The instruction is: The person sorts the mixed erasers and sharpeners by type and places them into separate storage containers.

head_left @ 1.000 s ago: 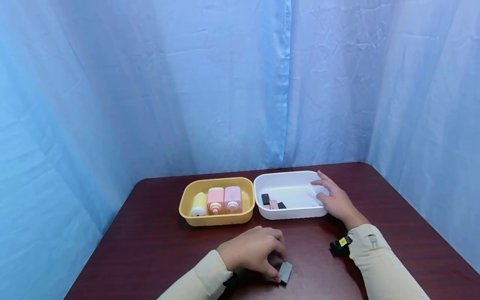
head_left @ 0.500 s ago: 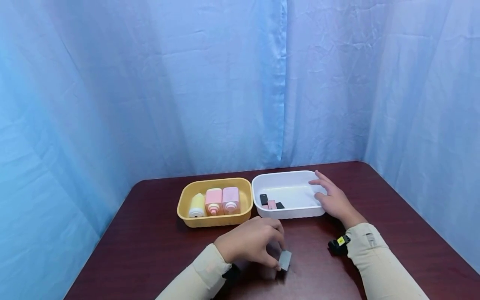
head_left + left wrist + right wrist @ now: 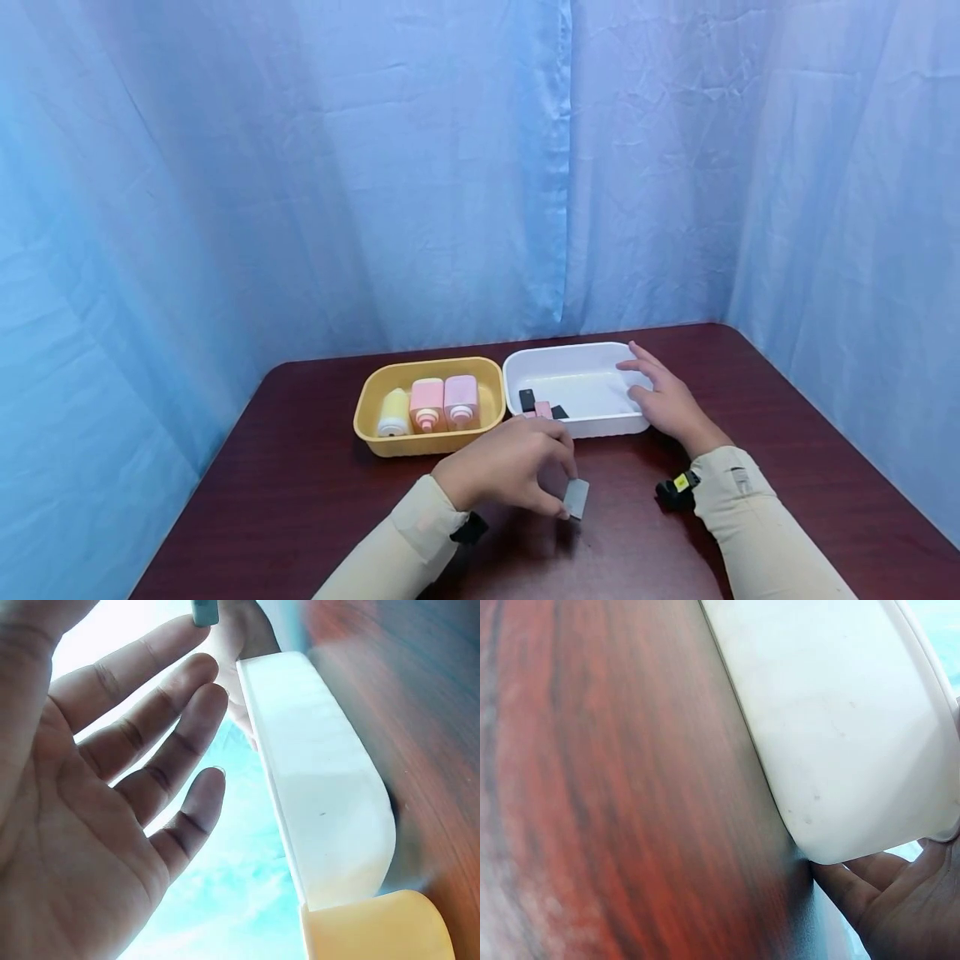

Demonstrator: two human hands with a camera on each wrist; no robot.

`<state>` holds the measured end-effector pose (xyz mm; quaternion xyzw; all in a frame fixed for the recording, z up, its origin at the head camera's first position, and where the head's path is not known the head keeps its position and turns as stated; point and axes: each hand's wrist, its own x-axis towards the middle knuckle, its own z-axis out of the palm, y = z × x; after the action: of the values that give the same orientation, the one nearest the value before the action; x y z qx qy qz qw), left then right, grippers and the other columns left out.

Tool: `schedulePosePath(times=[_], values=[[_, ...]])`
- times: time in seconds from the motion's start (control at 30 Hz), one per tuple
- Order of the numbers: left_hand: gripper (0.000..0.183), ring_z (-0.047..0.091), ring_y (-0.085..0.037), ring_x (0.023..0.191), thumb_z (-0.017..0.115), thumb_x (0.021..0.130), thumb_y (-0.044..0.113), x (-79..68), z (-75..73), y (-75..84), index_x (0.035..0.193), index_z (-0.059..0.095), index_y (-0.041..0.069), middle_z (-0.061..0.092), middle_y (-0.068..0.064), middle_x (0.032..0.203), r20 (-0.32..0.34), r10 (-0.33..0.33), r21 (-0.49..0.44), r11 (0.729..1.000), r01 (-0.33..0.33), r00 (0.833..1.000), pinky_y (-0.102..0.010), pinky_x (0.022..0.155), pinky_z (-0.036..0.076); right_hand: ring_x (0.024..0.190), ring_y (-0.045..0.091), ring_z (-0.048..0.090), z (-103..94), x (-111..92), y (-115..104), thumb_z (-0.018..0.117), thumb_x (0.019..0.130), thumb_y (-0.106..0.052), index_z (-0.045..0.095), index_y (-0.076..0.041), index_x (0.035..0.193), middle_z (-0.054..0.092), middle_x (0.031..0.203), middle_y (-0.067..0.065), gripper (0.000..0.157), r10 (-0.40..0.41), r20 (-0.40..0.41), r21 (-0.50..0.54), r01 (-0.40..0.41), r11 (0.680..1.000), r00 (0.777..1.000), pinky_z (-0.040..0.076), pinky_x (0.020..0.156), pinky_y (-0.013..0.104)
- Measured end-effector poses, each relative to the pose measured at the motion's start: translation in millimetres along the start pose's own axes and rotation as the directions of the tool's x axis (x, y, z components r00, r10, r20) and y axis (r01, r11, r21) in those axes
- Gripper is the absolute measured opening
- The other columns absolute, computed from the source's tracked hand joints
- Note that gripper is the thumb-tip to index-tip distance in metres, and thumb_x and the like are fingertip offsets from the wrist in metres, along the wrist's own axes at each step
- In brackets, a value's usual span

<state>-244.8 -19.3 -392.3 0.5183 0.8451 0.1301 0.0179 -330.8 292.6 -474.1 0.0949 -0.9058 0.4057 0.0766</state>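
Observation:
My left hand (image 3: pixel 513 462) pinches a small grey rectangular block (image 3: pixel 576 498) between thumb and fingertips, a little above the table in front of the white tray (image 3: pixel 607 427). In the left wrist view the block's end (image 3: pixel 205 611) shows at the fingertip, while the other fingers are loosely bent. At the tray's right end, my right hand (image 3: pixel 671 407) holds the rim, some fingers reaching over its inner side. The right wrist view shows fingers (image 3: pixel 844 889) against the outside of the tray wall. Small black (image 3: pixel 527 400) and pink (image 3: pixel 543 410) blocks lie in the tray's left corner.
Left of the white tray stands a yellow tray (image 3: pixel 390 447), side by side with it. It holds a yellow bottle (image 3: pixel 395 410), a pink bottle (image 3: pixel 427 398) and a lilac bottle (image 3: pixel 461 393). Blue curtains (image 3: pixel 450 183) hang behind the dark red table (image 3: pixel 300 500).
My left hand has lifted the grey block off the table and carried it forward, toward the white tray. The right hand stays at the tray's right end.

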Motion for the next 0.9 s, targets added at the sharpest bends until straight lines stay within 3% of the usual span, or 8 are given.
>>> schedulePosePath(times=[0.27, 0.43, 0.67, 0.9], values=[[0.036, 0.055, 0.001, 0.098, 0.089, 0.076, 0.05, 5.5, -4.8, -1.6, 0.101, 0.079, 0.027, 0.063, 0.017, 0.109, -0.082, 0.005, 0.083, 0.997, 0.002, 0.997, -0.017, 0.087, 0.046, 0.158, 0.041, 0.018, 0.0, 0.1, -0.9, 0.054, 0.098, -0.002, 0.061, -0.004, 0.139, 0.02, 0.173, 0.01, 0.041, 0.002, -0.001, -0.008, -0.002, 1.0, 1.0, 0.022, 0.119, 0.069], [0.034, 0.056, 0.002, 0.096, 0.088, 0.076, 0.049, 7.9, -8.3, -1.9, 0.101, 0.078, 0.027, 0.062, 0.018, 0.107, -0.108, -0.013, 0.056, 0.998, 0.02, 0.994, -0.02, 0.087, 0.045, 0.158, 0.041, 0.018, -0.4, -0.2, -1.0, 0.054, 0.098, -0.003, 0.061, -0.004, 0.139, 0.021, 0.173, 0.01, 0.041, 0.002, 0.001, -0.007, -0.002, 1.0, 1.0, 0.022, 0.119, 0.069], [0.033, 0.056, 0.0, 0.099, 0.087, 0.077, 0.047, 10.6, -12.8, -2.9, 0.102, 0.078, 0.027, 0.062, 0.018, 0.108, -0.145, -0.032, 0.034, 0.999, 0.037, 0.989, -0.023, 0.095, 0.047, 0.158, 0.041, 0.018, -0.3, -0.5, -0.9, 0.054, 0.098, -0.003, 0.061, -0.004, 0.138, 0.021, 0.173, 0.01, 0.041, 0.001, -0.002, -0.011, -0.001, 1.0, 1.0, 0.022, 0.119, 0.069], [0.035, 0.057, -0.001, 0.099, 0.087, 0.077, 0.046, 13.7, -15.2, -5.8, 0.103, 0.078, 0.026, 0.063, 0.017, 0.108, -0.181, -0.029, 0.061, 0.997, 0.041, 0.983, -0.022, 0.094, 0.046, 0.158, 0.04, 0.019, -0.5, -0.1, 0.0, 0.054, 0.098, -0.002, 0.061, -0.004, 0.138, 0.021, 0.173, 0.009, 0.041, -0.006, -0.006, -0.013, 0.006, 1.0, 1.0, 0.023, 0.119, 0.068]])
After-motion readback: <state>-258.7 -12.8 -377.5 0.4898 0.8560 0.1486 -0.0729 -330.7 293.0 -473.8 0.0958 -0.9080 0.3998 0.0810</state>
